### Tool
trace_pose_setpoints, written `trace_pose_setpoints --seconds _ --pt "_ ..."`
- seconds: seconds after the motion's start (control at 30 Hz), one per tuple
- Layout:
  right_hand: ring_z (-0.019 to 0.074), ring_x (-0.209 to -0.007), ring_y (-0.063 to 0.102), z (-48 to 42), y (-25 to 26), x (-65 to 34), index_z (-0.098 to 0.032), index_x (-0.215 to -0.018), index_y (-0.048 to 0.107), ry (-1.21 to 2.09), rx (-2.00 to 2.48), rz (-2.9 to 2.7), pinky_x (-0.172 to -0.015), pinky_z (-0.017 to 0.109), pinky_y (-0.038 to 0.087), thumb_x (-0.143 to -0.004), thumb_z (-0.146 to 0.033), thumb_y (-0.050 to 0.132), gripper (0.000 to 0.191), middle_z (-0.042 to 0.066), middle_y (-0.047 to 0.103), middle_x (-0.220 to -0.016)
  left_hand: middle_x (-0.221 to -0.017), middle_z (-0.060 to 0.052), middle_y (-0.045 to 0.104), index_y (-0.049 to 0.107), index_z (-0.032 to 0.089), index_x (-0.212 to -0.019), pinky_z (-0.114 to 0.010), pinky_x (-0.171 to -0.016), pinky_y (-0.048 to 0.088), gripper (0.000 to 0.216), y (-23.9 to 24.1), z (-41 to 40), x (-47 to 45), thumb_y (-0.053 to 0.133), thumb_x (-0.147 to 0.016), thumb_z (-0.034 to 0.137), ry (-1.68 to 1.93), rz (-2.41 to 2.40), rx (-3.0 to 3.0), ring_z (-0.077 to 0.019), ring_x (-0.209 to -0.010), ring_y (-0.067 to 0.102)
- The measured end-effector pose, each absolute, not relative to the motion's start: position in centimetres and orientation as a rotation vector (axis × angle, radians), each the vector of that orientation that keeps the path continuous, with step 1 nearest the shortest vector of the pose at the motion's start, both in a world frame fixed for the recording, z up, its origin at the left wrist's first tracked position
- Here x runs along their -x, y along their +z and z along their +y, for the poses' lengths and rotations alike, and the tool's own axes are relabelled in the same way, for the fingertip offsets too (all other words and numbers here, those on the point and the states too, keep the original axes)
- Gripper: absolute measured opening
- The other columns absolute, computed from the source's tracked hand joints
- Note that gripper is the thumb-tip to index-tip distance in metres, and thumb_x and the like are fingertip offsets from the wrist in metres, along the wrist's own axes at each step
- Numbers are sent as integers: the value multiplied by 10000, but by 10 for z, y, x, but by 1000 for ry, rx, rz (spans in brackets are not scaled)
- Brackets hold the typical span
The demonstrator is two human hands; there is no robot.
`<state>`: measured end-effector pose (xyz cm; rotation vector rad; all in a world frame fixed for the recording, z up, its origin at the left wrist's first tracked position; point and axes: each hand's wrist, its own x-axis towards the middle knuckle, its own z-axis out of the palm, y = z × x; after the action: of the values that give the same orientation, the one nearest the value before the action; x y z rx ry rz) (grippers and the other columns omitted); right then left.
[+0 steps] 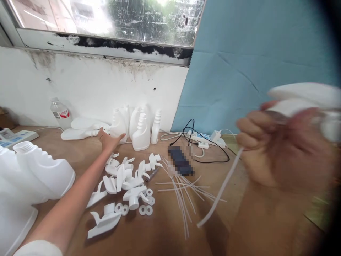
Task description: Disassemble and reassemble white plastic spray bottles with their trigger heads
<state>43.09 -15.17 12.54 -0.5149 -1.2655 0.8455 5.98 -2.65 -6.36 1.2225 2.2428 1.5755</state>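
Note:
My left hand (108, 140) is stretched far out over the wooden table (170, 227), fingers apart, its fingertips next to a white plastic bottle (118, 125) in a standing group of bottles (140, 134). My right hand (282, 149) is close to the camera and blurred, closed round a white trigger sprayer head (303, 97) whose thin dip tube (221, 188) hangs down to the left. A heap of white sprayer heads and small rings (125, 185) lies under my left forearm.
Large white bottles (34, 174) lie at the near left. Loose white tubes (183, 192) and a dark phone (180, 160) lie mid-table. A power strip with cables (205, 138) sits by the blue sheet (255, 64). A water bottle (60, 113) stands by the wall.

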Motion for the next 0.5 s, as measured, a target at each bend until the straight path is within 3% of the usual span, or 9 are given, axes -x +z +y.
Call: trace_pose_setpoints --seconds 0.13,0.23,0.33,0.5 --pt "44 -417 106 -136 94 -368 -249 -834 577 1305 557 -1109 -367 204 27 -699 -517 729 336 -89 123 -564 -1467 -225 215 238 119 -1364 -439 -1099 280 965 -46 -63 -72 752 -640 495 1711 2034 -1288 -320 -1359 275" --pt "48 -382 74 -126 54 -327 -259 -864 468 1561 677 -1111 -328 174 42 -744 -649 619 435 -119 127 -494 -1325 -148 457 398 170 -1263 -369 -950 456 640 -27 -100 -95 587 -787 555 1689 1739 -1382 -237 -1105 565" --pt "33 -371 106 -126 24 -297 -227 -770 408 1862 737 -1295 -324 151 61 -756 -624 622 451 -129 197 -477 -1173 -102 588 481 200 -1248 -337 -797 526 543 -9 -138 -117 402 -884 595 1513 1243 -1393 -209 -944 634" --pt "22 -399 146 -134 11 -285 -199 -705 381 2150 902 -1683 -339 127 108 -803 -615 566 466 -112 262 -522 -901 -56 664 595 184 -1198 -242 -608 482 497 -9 -172 -128 650 -794 467 1248 1066 -1220 -158 -722 609"
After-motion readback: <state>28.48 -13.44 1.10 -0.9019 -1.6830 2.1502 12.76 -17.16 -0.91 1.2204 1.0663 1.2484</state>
